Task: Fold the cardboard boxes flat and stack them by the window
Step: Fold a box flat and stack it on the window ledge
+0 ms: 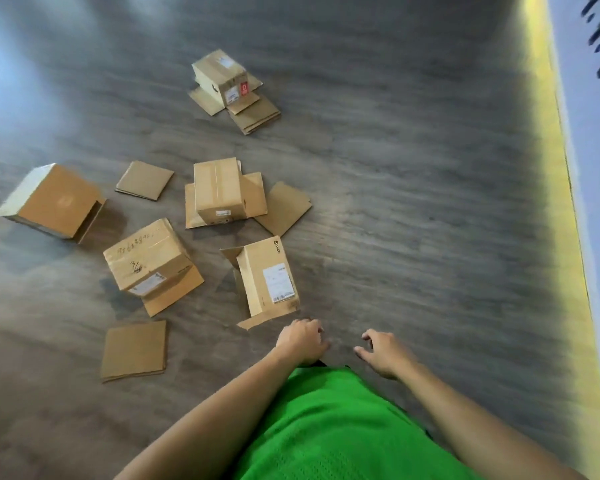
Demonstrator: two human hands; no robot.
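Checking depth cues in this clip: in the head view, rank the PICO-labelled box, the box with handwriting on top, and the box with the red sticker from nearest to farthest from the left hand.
From the left hand:
1. PICO-labelled box, just ahead of it.
2. Handwritten box, ahead and to the left.
3. Red-sticker box, far across the floor.

head view: worn high, standing height | faces steeply down and forward over wood floor (413,202) | green shirt (343,427) close at bottom centre | cardboard boxes (219,192) farther, left-centre | wide-angle, single view, no overlap
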